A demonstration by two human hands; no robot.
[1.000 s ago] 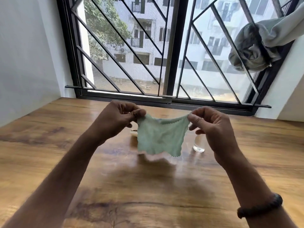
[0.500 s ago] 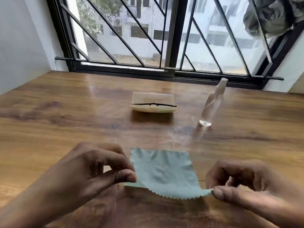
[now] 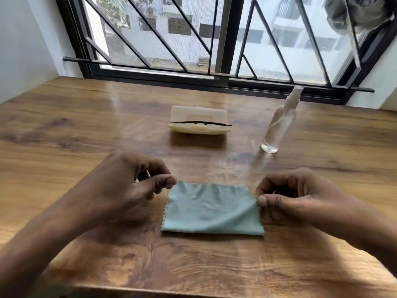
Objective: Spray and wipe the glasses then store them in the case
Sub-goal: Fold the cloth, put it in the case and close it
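Note:
A pale green cleaning cloth (image 3: pixel 211 209) lies flat on the wooden table (image 3: pixel 86 130) in front of me. My left hand (image 3: pixel 129 186) pinches its far left corner between thumb and fingertips. At the cloth's right edge, my right hand (image 3: pixel 296 198) pinches the fabric. Farther back an open cream glasses case (image 3: pixel 198 114) holds dark-framed glasses (image 3: pixel 199 123), which show only as a thin dark line. A clear spray bottle (image 3: pixel 278 127) with a white nozzle stands upright to the right of the case.
A black-framed window with diagonal bars (image 3: pixel 223 50) runs along the table's far edge. A grey cloth (image 3: pixel 361 14) hangs on the bars at the top right. White walls close both sides. The table's near edge (image 3: pixel 193 291) is just below my forearms.
Both hands brought the cloth down from mid-air and spread it flat on the table. The view tilted down, so the case and bottle came into sight behind the cloth.

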